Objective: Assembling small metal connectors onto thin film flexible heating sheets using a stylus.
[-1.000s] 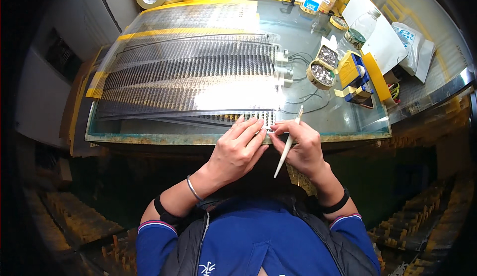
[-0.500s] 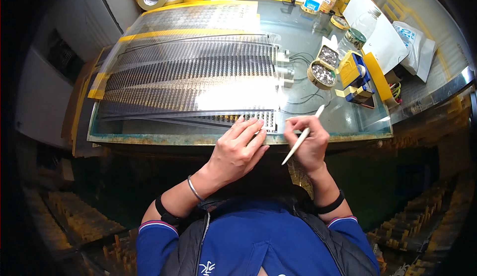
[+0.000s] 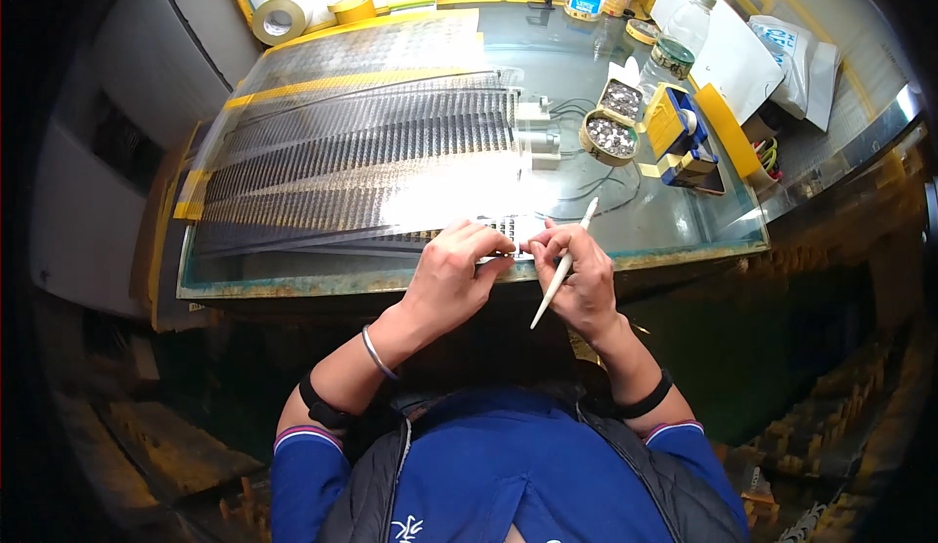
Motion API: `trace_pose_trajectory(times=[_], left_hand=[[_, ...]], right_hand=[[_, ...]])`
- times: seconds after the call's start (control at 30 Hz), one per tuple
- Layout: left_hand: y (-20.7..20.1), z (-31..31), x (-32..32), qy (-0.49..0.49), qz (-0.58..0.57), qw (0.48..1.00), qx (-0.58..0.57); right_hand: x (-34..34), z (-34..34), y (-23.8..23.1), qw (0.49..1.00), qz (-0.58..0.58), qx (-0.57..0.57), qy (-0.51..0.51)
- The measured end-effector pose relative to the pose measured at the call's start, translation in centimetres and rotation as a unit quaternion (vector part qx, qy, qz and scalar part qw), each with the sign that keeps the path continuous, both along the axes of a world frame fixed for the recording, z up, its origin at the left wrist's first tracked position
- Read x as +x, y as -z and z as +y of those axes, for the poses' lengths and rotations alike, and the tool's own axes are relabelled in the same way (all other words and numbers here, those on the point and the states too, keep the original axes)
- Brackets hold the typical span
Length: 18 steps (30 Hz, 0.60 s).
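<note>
My right hand (image 3: 583, 274) is closed round a slim white stick (image 3: 562, 274), pointed at its lower end, which slants across the palm. The tips of its thumb and forefinger are pinched together at the right end of a light strip with dark square marks (image 3: 505, 226). Over the same strip my left hand (image 3: 454, 264) has its fingers curled, thumb and forefinger drawn close together beside the right fingertips. Whatever lies between those left fingertips is too small to make out. Behind both hands, dark finely gridded sheets (image 3: 362, 144) lie under clear plastic on a glass-topped table (image 3: 684, 235).
Two small containers, a round tin (image 3: 611, 140) and an open box (image 3: 621, 99), hold silvery bits. Near them are a blue and yellow tape dispenser (image 3: 682, 132) and a clear bottle (image 3: 689, 25). Tape rolls (image 3: 279, 21) stand at the back left. Thin cables (image 3: 586, 186) cross the glass.
My left hand has gone from lying flat on the strip to curled fingers at its end. My right hand, still with the white stick, has moved left to meet it. The view has shifted slightly.
</note>
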<state>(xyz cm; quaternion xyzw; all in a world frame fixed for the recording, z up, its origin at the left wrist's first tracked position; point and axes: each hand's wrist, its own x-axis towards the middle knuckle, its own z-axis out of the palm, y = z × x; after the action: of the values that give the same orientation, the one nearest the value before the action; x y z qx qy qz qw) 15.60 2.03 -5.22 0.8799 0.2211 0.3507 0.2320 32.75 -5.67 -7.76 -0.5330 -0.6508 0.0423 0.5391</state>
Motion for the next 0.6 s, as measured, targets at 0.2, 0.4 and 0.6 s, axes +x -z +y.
trace_pose_trajectory(times=[0.2, 0.4, 0.6], left_hand=[[-1.3, 0.6, 1.4, 0.010, 0.064, 0.987, -0.145], [-2.2, 1.2, 2.1, 0.020, 0.132, 0.977, -0.166], [-1.5, 0.5, 1.9, 0.058, 0.104, 0.988, -0.100]], right_hand=[[0.1, -0.2, 0.4, 0.998, -0.038, -0.010, 0.047], [0.0, -0.3, 0.7, 0.999, -0.035, -0.004, 0.025], [0.0, -0.4, 0.8, 0.998, -0.036, -0.002, 0.047]])
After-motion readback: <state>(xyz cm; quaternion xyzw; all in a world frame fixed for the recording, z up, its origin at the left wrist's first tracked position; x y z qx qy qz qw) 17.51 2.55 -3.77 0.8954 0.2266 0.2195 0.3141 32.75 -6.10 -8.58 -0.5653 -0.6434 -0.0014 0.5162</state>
